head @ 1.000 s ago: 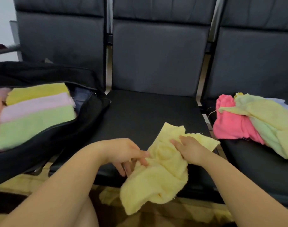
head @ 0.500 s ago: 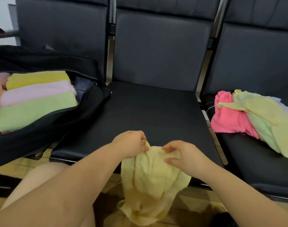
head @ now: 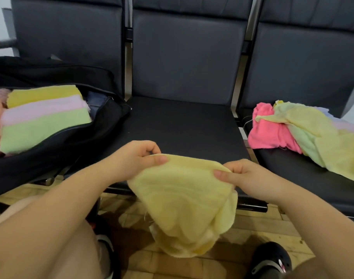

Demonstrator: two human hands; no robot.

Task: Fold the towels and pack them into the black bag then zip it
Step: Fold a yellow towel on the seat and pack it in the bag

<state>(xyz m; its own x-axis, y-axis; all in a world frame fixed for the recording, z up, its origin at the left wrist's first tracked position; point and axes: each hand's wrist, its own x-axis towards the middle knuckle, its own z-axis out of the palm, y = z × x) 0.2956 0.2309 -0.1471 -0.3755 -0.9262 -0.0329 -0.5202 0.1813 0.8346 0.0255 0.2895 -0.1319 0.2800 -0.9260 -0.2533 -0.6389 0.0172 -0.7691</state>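
Observation:
A pale yellow towel (head: 184,200) hangs in front of the middle seat, held along its top edge. My left hand (head: 137,158) pinches that edge at the left, and my right hand (head: 244,176) pinches it at the right. The open black bag (head: 57,146) lies on the left seat. Inside it lie folded towels (head: 43,117) in yellow, pink and green, with an orange one at the far left. A loose heap of towels (head: 305,133), pink, green and yellow, sits on the right seat.
Three dark padded seats stand in a row; the middle seat (head: 182,125) lies just beyond my hands. Below is a tiled floor (head: 172,264), with my knee at the left and a black shoe (head: 272,258) at the lower right.
My hands have moved apart along the yellow towel's top edge, stretching it out wider. The towel, bunched on the seat a second ago, now hangs off the seat's front.

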